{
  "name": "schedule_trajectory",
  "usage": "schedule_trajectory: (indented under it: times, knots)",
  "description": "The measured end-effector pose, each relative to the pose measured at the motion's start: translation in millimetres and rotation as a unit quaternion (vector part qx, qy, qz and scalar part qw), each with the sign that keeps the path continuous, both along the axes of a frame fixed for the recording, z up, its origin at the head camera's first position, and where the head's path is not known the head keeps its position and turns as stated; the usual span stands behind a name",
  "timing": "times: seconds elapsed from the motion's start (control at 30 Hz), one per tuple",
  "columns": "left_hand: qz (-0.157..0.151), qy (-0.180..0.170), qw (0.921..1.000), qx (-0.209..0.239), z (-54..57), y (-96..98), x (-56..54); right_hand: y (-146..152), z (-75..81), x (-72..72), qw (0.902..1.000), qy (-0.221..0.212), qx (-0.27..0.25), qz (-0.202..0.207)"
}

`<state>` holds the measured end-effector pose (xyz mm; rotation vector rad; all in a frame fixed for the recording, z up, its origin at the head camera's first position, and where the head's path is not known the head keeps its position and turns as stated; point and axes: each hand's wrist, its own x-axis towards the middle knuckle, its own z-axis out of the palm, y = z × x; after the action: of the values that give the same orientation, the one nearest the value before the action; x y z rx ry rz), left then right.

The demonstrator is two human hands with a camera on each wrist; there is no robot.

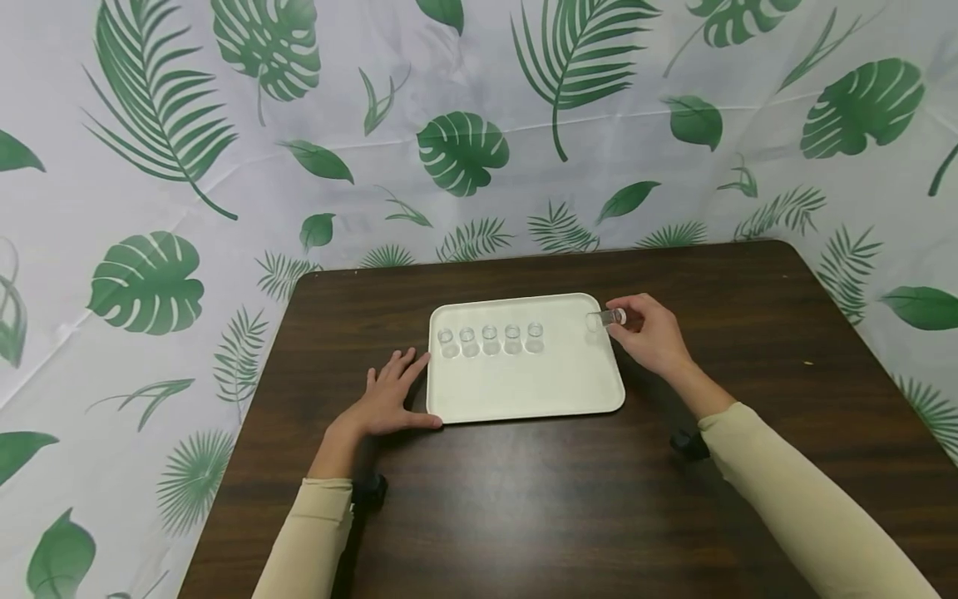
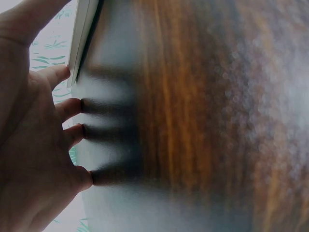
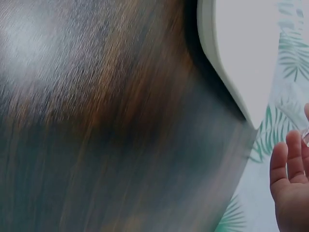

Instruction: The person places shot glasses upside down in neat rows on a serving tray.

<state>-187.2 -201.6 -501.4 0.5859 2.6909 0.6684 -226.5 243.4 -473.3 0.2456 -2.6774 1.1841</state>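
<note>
A white rectangular tray lies on the dark wooden table, with several small clear glass vials upright in a row along its back left part. My right hand pinches another clear vial between thumb and fingers. That vial is tipped on its side above the tray's right edge; whether it has a cap I cannot tell. At the tray's left side my left hand rests on the table with fingers spread, thumb and index finger at the rim. In the right wrist view, the right hand shows only partly.
The dark wood table extends around the tray on all sides. Behind it hangs a white cloth with green leaf prints, reaching down to the table's back edge. Dark wrist bands show under both sleeves.
</note>
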Motion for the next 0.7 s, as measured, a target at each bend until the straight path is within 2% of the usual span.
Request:
schedule_trajectory:
  times: [0.3,0.7]
  knots:
    - [0.001,0.000,1.0000,0.004,4.7,1.4,1.6,-26,-3.3,-4.8,0.9999,-0.016,-0.002,-0.001]
    - [0.002,0.001,1.0000,0.001,0.6,0.1,0.4,-51,-12.1,-10.0,0.9992,-0.018,0.020,0.029]
